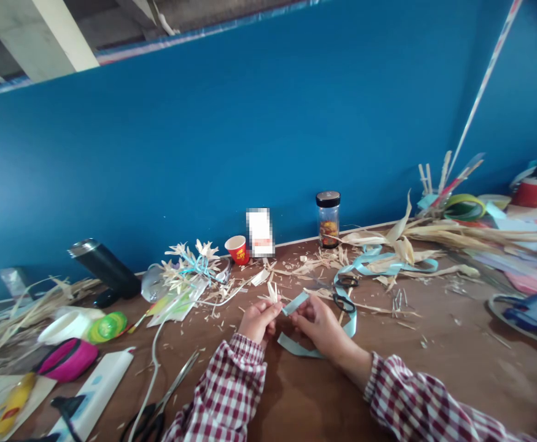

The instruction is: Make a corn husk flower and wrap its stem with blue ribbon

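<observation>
My left hand (255, 320) pinches a small bundle of pale corn husk strips (272, 291), its tips fanned upward. In my right hand (320, 324) a light blue ribbon (297, 302) is gripped between thumb and fingers, and its short end reaches the base of the husk bundle. More of the ribbon passes under the right hand and loops behind it toward the back. Black-handled scissors (343, 302) lie just beyond that hand. A second pair of scissors (176, 383) rests left of my left forearm.
Finished-looking husk flowers (194, 267) lie at back left near a dark flask (107, 267). A red paper cup (237, 250) and a lidded glass jar (328, 221) stand by the blue partition. Dried husks (471, 232) pile at right. A power strip (96, 393) lies front left.
</observation>
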`<state>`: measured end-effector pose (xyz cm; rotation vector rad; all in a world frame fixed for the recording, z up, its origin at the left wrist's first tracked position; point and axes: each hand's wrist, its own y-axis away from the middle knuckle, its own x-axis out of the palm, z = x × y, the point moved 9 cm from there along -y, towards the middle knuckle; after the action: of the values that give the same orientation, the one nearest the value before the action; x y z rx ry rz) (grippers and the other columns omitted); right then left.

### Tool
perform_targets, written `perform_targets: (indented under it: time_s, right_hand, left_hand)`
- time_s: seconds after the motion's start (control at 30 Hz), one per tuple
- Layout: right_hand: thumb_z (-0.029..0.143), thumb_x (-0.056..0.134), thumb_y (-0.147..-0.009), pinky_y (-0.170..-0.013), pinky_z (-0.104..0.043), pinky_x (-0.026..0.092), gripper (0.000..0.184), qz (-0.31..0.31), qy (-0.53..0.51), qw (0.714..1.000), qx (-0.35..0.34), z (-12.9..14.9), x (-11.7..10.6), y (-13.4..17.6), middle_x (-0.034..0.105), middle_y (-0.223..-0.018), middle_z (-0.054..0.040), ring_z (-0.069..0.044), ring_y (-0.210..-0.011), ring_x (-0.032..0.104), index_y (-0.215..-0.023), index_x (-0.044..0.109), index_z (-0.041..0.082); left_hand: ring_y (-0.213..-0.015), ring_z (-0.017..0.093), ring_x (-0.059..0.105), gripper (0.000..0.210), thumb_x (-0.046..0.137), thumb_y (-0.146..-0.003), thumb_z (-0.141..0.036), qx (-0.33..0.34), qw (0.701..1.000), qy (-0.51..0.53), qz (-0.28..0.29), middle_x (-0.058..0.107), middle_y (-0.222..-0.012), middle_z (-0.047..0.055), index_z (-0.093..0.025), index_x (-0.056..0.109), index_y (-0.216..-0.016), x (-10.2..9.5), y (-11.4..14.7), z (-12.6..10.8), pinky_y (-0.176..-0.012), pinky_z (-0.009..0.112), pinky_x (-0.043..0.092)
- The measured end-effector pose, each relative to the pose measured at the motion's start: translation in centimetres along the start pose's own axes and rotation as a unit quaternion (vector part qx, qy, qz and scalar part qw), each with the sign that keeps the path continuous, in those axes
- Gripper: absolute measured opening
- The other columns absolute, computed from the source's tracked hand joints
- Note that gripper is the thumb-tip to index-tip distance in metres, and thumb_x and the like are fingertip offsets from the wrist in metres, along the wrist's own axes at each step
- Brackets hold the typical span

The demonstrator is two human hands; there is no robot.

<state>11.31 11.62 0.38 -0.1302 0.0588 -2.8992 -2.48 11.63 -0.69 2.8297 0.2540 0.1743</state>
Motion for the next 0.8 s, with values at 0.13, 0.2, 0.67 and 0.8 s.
perform_targets:
  time_s: [0.13, 0.2, 0.67, 0.8]
  right_hand:
    - [0.032, 0.060, -0.073, -0.044, -0.019, 0.039, 0.021, 0.015, -0.020, 0.999, 0.028, 0.3, 0.2, 0.1, 0.057, -0.064, 0.0026, -0.009, -0.051, 0.053, -0.080, 0.047, 0.017]
    - [0.034, 0.060, -0.073, -0.047, -0.019, 0.041, 0.022, 0.023, -0.017, 0.999, 0.025, 0.6, 0.3, 0.0, 0.058, -0.064, 0.0018, -0.010, -0.053, 0.053, -0.081, 0.050, 0.016]
    - [0.042, 0.057, -0.075, -0.054, -0.023, 0.044, 0.028, -0.009, 0.005, 1.000, 0.009, 0.4, -0.2, 0.0, 0.055, -0.060, 0.0005, -0.012, -0.055, 0.050, -0.069, 0.059, 0.015]
    - [0.039, 0.054, -0.077, -0.051, -0.022, 0.040, 0.027, -0.018, 0.049, 0.999, -0.008, 1.2, -0.4, 0.3, 0.054, -0.057, 0.0008, -0.011, -0.053, 0.047, -0.066, 0.060, 0.014]
  left_hand:
    - [-0.034, 0.000, 0.029, 0.039, 0.079, -0.046, -0.043, -0.015, 0.998, 0.043, 0.044, 0.049, -0.046, -0.006, -0.013, 0.064, -0.066, 0.5, 0.0, 0.3, -0.034, 0.015, 0.019]
    - [-0.032, 0.001, 0.027, 0.039, 0.078, -0.047, -0.045, -0.011, 0.999, 0.033, 0.036, 0.041, -0.039, -0.009, -0.013, 0.063, -0.065, 0.3, -0.1, 0.4, -0.034, 0.015, 0.018]
    - [-0.030, 0.003, 0.030, 0.041, 0.075, -0.050, -0.048, 0.043, 0.998, -0.040, -0.017, 0.043, -0.036, -0.007, -0.013, 0.060, -0.064, -0.1, -0.6, 0.8, -0.032, 0.017, 0.019]
    - [-0.030, 0.002, 0.028, 0.037, 0.075, -0.052, -0.044, 0.053, 0.997, -0.051, -0.017, 0.043, -0.036, -0.007, -0.012, 0.061, -0.066, 0.1, -0.4, 0.5, -0.031, 0.016, 0.019]
